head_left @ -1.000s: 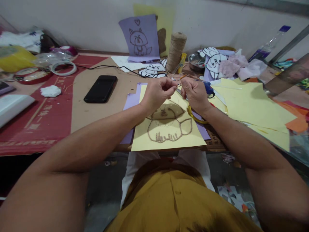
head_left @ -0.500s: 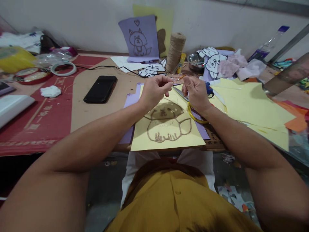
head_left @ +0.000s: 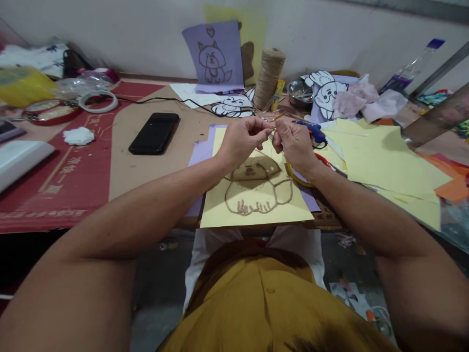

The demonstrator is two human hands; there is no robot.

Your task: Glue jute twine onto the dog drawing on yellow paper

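My left hand (head_left: pixel 245 139) and my right hand (head_left: pixel 295 144) meet above a yellow sheet (head_left: pixel 256 219), both with thumb and fingers pinched. A tiny tan strand (head_left: pixel 273 128), like twine, shows between their fingertips; most of it is hidden. On the sheet is a fox outline (head_left: pixel 252 188) in brown cord, its head partly covered by my left hand and shadow. Scissors (head_left: pixel 298 180) with a yellow handle lie under my right wrist, largely hidden. Just behind my right hand is a blue glue gun (head_left: pixel 313 131). Purple paper (head_left: pixel 198 151) sticks out beneath the yellow sheet.
A phone (head_left: pixel 154 133) lies to the left, near a white tape roll (head_left: pixel 98 101). Behind my hands stand a twine spool (head_left: pixel 270 78) and a purple fox card (head_left: pixel 216 56). Yellow sheets (head_left: pixel 392 156) spread rightward; a metal bowl (head_left: pixel 300 93) and a bottle (head_left: pixel 414 68) are further back.
My hands drew slightly apart half a second ago and are now together again at the fingertips. The view has shifted a little. The sheet and fox outline look unchanged.
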